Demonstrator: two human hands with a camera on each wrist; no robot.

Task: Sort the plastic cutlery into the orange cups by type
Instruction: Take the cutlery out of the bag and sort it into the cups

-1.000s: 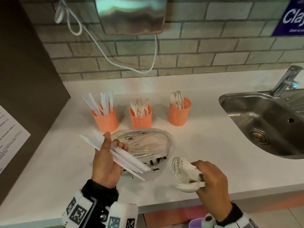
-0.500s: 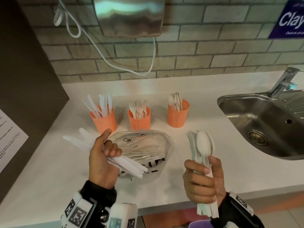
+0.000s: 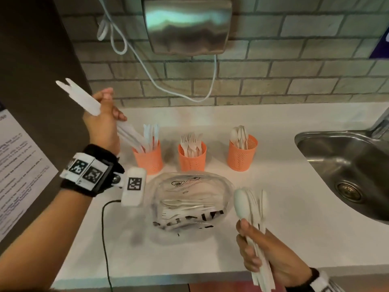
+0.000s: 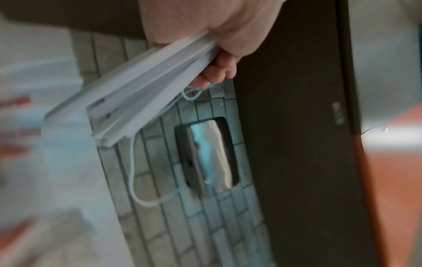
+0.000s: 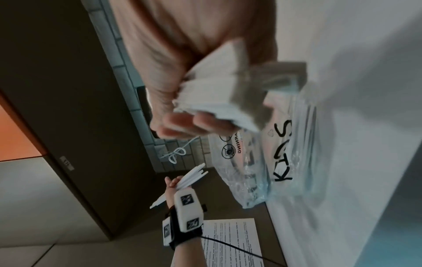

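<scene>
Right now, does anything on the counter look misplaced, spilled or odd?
Nothing stands out. The three orange cups stand upright, each holding one type. The plastic bag lies flat with cutlery left inside. The left hand grips knives; the right hand grips spoons.

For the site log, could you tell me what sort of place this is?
Probably a shared kitchenette or washroom counter: a steel sink, a wall-mounted metal dryer or dispenser, brick-tiled wall.

steel sink (image 3: pixel 345 163), wall dispenser (image 3: pixel 187 24), printed sheet (image 3: pixel 19 171)
</scene>
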